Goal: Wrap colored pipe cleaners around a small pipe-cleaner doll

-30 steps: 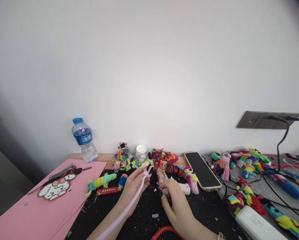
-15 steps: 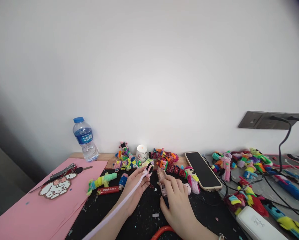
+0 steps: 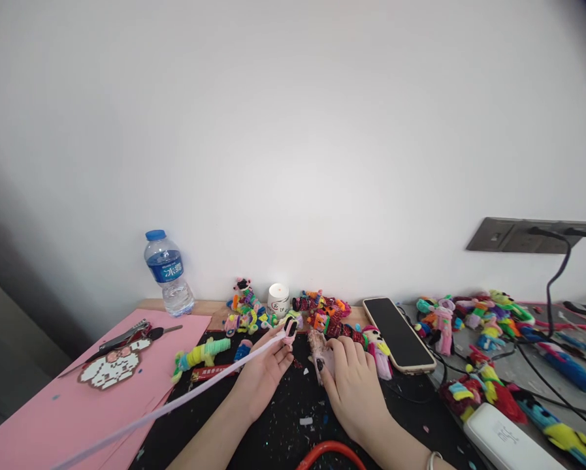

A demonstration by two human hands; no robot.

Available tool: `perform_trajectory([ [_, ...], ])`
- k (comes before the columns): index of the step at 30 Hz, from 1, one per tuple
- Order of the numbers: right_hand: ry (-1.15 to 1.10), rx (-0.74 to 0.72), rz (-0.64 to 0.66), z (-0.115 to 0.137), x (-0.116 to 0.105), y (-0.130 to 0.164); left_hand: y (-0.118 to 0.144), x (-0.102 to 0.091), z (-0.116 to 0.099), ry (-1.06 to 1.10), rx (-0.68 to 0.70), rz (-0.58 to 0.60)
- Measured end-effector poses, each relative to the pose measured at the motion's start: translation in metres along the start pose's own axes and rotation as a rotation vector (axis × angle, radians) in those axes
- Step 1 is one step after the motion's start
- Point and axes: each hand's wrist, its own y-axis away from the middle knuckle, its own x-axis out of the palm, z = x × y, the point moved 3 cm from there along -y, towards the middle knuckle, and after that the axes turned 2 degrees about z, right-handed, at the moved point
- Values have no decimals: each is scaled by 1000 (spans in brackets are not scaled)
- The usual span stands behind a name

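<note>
My left hand [image 3: 266,372] pinches a small pink and black fuzzy piece [image 3: 289,329] at its fingertips. From that piece a long lavender pipe cleaner [image 3: 175,401] runs down to the lower left, across my wrist and the pink sheets. My right hand [image 3: 354,385] curls over a pale pink object [image 3: 325,356] with a brownish, stained end; its kind is largely hidden by the fingers. A small black spot [image 3: 321,365] shows beside the right thumb tip. Both hands are above a black mat [image 3: 277,431] scattered with scraps.
Behind are pipe-cleaner figures [image 3: 248,320], a paper cup [image 3: 278,300] and a water bottle [image 3: 168,271]. A phone [image 3: 398,334], a white power bank [image 3: 508,437] and cables lie right. Pink paper [image 3: 42,418] lies left, with a utility knife [image 3: 121,341]. A red loop [image 3: 329,447] is in front.
The lavender pipe cleaner has swung out to the left, away from my left forearm. My right fingers have shifted slightly right, uncovering more of the pale pink object and the black spot.
</note>
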Motion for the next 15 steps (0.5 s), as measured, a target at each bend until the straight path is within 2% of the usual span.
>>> perform_trajectory([
  [9, 52, 42, 12, -2, 6, 3, -4, -2, 1, 60, -25, 5],
  [15, -23, 11, 42, 0, 8, 1, -3, -1, 1, 77, -40, -16],
])
